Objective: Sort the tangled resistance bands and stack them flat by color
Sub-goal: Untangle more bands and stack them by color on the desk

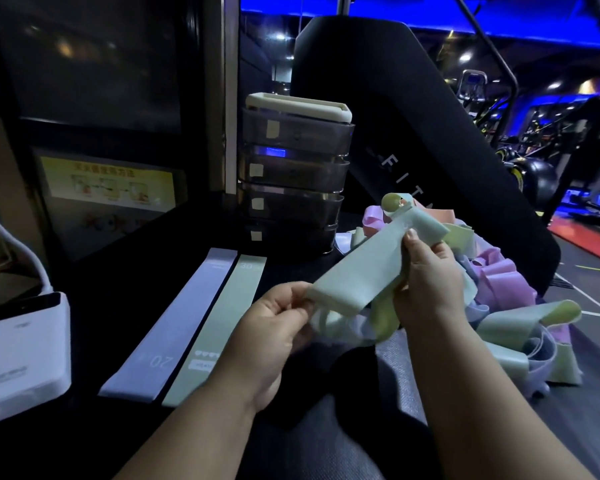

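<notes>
Room: dim gym under blue lighting, exercise machines far off at the right, and a black padded upright [413, 133] with white lettering behind the work.
Surface: dark tabletop [118, 289]. A smoky drawer tower [291, 178] with a cream lid stands at its back. A white power bank [18, 351] and its cable sit at the left edge, with a yellow notice [108, 185] on the wall beyond.
Sorted so far: one lavender band [174, 327] and one mint band [219, 327] lie flat side by side, just apart, left of the hands.
Band in hand: a mint-green loop [364, 271] is held above the table, slanting up to the right. Its far end is over the tangled pile [499, 306] of pink, lavender, mint and yellow-green bands; whether it is caught there cannot be told.
Left hand: left hand [274, 327] pinches the loop's near end between thumb and curled fingers.
Right hand: right hand [426, 275] grips the loop further up, thumb on top, fingers curled behind.
Step in hand: probably freeing and flattening this loop before it joins the mint band.
Doing it well: ease the loop clear of the yellow-green strand [383, 318] hanging beneath it rather than tugging, which could tighten any snag. Smooth both layers flat between the hands, then lay it edge to edge on the mint band, not the lavender one.
Risk: a hard pull may drag the pile onto the flat bands.
</notes>
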A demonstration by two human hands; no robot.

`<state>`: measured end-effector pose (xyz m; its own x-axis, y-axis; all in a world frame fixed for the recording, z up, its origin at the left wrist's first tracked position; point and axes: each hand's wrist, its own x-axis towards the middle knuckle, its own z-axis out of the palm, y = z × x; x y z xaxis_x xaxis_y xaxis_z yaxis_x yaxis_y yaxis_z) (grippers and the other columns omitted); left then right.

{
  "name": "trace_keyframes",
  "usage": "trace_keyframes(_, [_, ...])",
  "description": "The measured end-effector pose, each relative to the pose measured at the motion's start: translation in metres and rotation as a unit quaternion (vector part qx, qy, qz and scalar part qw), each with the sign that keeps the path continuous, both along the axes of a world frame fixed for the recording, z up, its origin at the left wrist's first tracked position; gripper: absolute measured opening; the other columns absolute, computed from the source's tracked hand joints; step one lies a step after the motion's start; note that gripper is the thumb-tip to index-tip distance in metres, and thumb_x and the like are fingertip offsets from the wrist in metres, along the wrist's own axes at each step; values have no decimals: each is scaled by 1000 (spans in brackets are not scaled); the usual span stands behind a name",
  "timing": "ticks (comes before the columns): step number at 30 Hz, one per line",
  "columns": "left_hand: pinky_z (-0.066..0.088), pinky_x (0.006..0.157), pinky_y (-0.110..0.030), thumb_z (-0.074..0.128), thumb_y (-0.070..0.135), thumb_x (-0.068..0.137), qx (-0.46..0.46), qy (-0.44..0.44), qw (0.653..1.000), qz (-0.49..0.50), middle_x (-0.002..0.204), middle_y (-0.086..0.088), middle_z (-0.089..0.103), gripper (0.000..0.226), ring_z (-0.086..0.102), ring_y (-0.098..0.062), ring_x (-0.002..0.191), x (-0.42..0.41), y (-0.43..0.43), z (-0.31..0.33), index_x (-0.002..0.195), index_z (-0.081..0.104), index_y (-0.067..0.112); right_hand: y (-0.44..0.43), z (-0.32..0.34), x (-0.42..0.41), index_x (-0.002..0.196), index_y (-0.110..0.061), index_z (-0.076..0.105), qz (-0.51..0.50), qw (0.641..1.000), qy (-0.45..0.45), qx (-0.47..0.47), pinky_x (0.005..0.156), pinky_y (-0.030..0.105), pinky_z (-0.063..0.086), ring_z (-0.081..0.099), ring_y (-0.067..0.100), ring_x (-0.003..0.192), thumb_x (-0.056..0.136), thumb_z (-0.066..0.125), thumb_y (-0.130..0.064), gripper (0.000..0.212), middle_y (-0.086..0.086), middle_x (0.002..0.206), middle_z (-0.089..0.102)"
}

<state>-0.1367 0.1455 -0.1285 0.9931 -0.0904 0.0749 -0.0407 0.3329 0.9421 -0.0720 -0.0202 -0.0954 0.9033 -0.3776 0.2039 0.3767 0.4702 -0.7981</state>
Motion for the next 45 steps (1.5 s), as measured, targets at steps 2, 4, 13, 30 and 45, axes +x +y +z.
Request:
trace_keyframes(2, [55, 74, -33, 42, -4, 97, -22, 11, 999, -22, 88, -6, 72, 31, 67, -16, 78, -1, 0, 1, 91, 67, 13, -1, -3, 2, 100, -15, 58, -1, 1000, 10, -14, 58, 32, 57, 69, 13, 64, 100, 52, -14, 6, -2, 73, 72])
trace_keyframes(4, [53, 70, -32, 40, -4, 97, -41, 16, 998, -33, 86, -9, 71, 31, 65, -18, 75, -1, 0, 1, 95, 66, 13, -2, -5, 4, 103, -14, 59, -6, 1000, 16, -26, 61, 35, 57, 69, 16, 68, 100, 53, -16, 7, 1, 78, 72])
trace_keyframes(13, [57, 86, -36, 70, 26, 83, 181, -58, 979, -70, 104, 10, 71, 34, 68, -11, 94, -2, 8, -10, 114, 58, 31, -9, -8, 8, 97, -14, 58, -39, 998, 36, -23, 61, 32, 58, 66, 17, 64, 100, 51, -14, 7, 5, 79, 68])
trace_keyframes(30, [50, 56, -31, 54, 38, 92, 453, -50, 890, -29, 74, 2, 69, 19, 61, -12, 57, -11, 7, -6, 82, 65, 26, -39, -7, 16, 96, -11, 57, -75, 993, 86, -23, 91, 53, 53, 64, 37, 95, 98, 54, -12, 4, 23, 104, 66])
trace_keyframes(45, [55, 74, -27, 48, -20, 85, 164, 6, 986, -30, 91, -9, 74, 40, 69, -19, 83, -10, 11, -2, 100, 68, 11, -41, -14, 23, 94, -15, 56, -90, 991, 97, -27, 77, 39, 56, 65, 23, 75, 99, 53, -13, 6, 11, 90, 65])
